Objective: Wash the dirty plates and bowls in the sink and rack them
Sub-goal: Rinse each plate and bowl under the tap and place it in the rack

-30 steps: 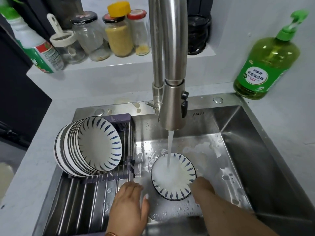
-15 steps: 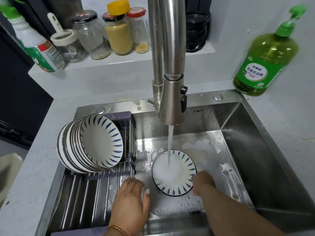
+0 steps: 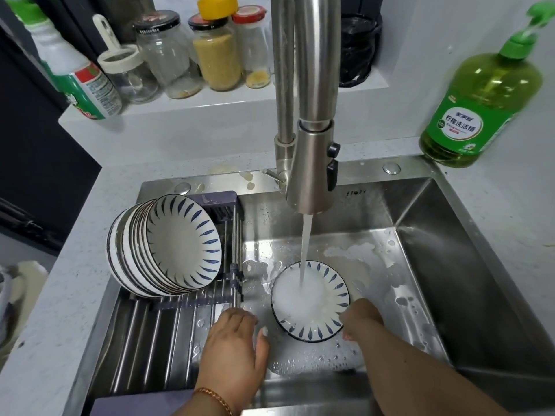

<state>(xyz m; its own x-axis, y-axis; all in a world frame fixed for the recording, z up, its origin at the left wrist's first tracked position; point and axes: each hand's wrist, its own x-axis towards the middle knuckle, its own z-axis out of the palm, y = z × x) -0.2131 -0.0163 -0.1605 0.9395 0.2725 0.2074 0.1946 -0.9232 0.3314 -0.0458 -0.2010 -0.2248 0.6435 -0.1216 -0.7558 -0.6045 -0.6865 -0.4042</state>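
Note:
A white bowl (image 3: pixel 312 307) with blue dashes sits in the steel sink (image 3: pixel 450 265) under the running water stream (image 3: pixel 305 250) and is full of foamy water. My right hand (image 3: pixel 357 318) grips its right rim. My left hand (image 3: pixel 234 340) hovers just left of the bowl with relaxed fingers, over the right edge of the rack, and holds nothing. Several matching bowls (image 3: pixel 180 244) stand on edge, nested together, at the back of the purple and steel drying rack (image 3: pixel 150 334) across the sink's left side.
The tall steel faucet (image 3: pixel 312 163) rises over the sink's middle. A green dish soap bottle (image 3: pixel 480 109) stands on the counter at back right. Jars (image 3: pixel 216 55) and a spray bottle (image 3: pixel 81 85) line the ledge behind. Suds lie on the sink floor.
Both hands stay nearly where they were, at either side of the bowl. Water keeps running into the bowl; only the view has shifted slightly.

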